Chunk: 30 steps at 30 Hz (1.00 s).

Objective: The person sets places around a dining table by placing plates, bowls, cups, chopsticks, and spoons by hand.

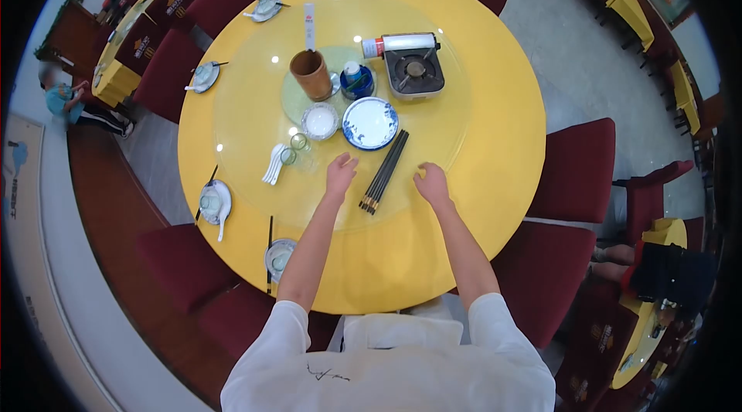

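My left hand [341, 174] hovers over the glass turntable, fingers apart and holding nothing, just left of a bundle of black chopsticks [384, 172]. To the right of the chopsticks is my right hand [431, 182], also empty, with its fingers curved but apart. Blue-rimmed white plates [370, 124] lie beyond the chopsticks, with white bowls [319, 120] beside them. White spoons [273, 165] and small green glasses [288, 155] are left of my left hand. A brown cylindrical container [311, 76], a blue holder [357, 86] and a portable stove [415, 72] stand farther back.
Place settings with a bowl [280, 259] and chopsticks line the left and far edges of the yellow round table [502, 103]. Dark red chairs [576, 171] surround it. One person [66, 99] is at the far left, another [672, 277] at the right by a second table.
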Each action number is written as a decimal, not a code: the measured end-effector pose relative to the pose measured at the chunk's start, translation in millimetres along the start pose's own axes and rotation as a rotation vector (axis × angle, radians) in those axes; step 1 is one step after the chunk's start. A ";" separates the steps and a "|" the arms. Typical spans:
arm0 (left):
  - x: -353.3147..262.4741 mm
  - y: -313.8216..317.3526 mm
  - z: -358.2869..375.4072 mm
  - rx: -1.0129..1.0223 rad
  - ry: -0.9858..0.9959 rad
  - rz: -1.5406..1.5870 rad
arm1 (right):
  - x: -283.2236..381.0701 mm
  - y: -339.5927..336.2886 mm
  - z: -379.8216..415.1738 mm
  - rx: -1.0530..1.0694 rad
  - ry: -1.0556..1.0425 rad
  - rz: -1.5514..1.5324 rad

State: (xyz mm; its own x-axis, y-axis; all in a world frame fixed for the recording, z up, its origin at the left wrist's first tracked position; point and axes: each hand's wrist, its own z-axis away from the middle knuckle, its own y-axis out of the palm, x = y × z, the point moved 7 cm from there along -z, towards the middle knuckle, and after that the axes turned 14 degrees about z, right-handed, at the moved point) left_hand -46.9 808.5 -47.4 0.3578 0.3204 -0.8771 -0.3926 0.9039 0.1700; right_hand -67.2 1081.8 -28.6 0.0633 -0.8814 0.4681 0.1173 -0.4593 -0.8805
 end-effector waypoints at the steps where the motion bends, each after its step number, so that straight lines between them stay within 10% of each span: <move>1: -4.5 6.6 -5.7 -0.045 -0.038 0.149 | 6.8 -9.6 -17.3 -0.089 -0.025 -0.054; 11: -17.1 28.9 -50.9 -0.140 0.010 0.373 | 51.4 -3.2 -164.8 -0.045 0.041 -0.042; 30: -50.1 50.0 -24.5 0.031 -0.083 0.368 | 31.0 -31.0 -118.6 -0.228 0.127 -0.478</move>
State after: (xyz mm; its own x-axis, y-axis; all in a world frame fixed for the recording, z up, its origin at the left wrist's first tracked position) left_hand -105.2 830.7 -6.0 0.2659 0.6459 -0.7156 -0.4824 0.7319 0.4814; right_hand -186.4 1055.6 4.5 -0.0667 -0.5684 0.8200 -0.1149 -0.8120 -0.5722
